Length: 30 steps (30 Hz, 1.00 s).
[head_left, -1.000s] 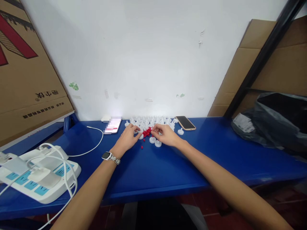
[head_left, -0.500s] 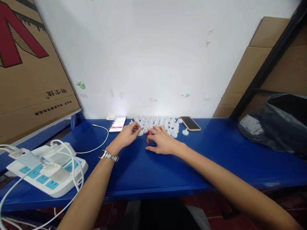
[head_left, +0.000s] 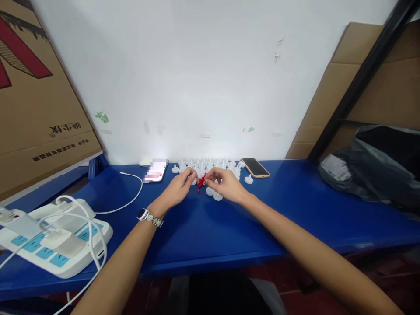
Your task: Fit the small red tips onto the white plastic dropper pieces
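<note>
Several white funnel-shaped plastic pieces (head_left: 218, 164) with thin stems stand crowded against the wall at the back of the blue table. In front of them lies a small heap of red pieces (head_left: 200, 183), too small to name. My left hand (head_left: 180, 186), with a watch and bracelet on the wrist, pinches at the left of the heap; its fingers hide what they hold. From the right, my right hand (head_left: 226, 184) has thumb and forefinger closed on a small red piece at the heap's edge. Below that hand lie white discs (head_left: 218, 196).
A phone with a lit screen (head_left: 155, 170) lies at the left, a dark-screened phone (head_left: 256, 167) at the right. A white power strip (head_left: 70, 269) with cables covers the table's left end. Black plastic bags (head_left: 357, 168) lie at the right.
My right hand has lifted off the red heap and drawn its fingers into a pinch, uncovering red pieces. White discs now show below it. The left hand has moved closer to the heap.
</note>
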{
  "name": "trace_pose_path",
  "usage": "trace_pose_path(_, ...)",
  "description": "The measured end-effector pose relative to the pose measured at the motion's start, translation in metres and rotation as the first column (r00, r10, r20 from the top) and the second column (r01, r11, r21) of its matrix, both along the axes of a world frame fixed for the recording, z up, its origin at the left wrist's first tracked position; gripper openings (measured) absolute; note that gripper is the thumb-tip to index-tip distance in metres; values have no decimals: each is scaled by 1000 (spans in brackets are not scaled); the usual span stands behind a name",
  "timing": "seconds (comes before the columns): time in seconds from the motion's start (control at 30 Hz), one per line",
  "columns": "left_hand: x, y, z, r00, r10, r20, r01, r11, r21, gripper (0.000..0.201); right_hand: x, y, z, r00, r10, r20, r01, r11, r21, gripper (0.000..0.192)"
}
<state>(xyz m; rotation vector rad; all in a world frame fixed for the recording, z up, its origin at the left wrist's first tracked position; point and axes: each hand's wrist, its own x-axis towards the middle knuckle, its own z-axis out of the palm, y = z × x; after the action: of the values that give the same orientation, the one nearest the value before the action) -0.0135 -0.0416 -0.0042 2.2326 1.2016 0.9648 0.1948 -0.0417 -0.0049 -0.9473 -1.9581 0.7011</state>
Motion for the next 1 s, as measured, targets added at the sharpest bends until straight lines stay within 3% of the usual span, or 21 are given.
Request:
trace_pose_path(0.2, 14, -9, -3, 999, -45, -20, 42, 993, -108, 21, 1, 4, -2, 956, -25, -291, -24, 986, -163, 24)
trace_pose_path(0.4, 22, -14, -4, 992, -104, -66, 99, 992, -80, 26, 0, 6, -1, 887, -33, -460, -72, 976, -207, 28)
trace_pose_path(0.6, 24, -19, 4, 994, -76, -75, 72, 996, -56, 24, 0, 5, 0, 853, 19, -521, -171, 954, -245, 38)
trace_pose_path(0.83, 23, -20, 4, 996, -90, -28, 88, 994, -56, 15, 0, 1, 4, 845, 31, -534, -191, 950, -247, 40)
trace_pose_path(1.0, 24, -21, 2, 997, -61, 43, 64, 995, -76, 21, -2, -4, 6, 850, 33, -526, -190, 950, -248, 40)
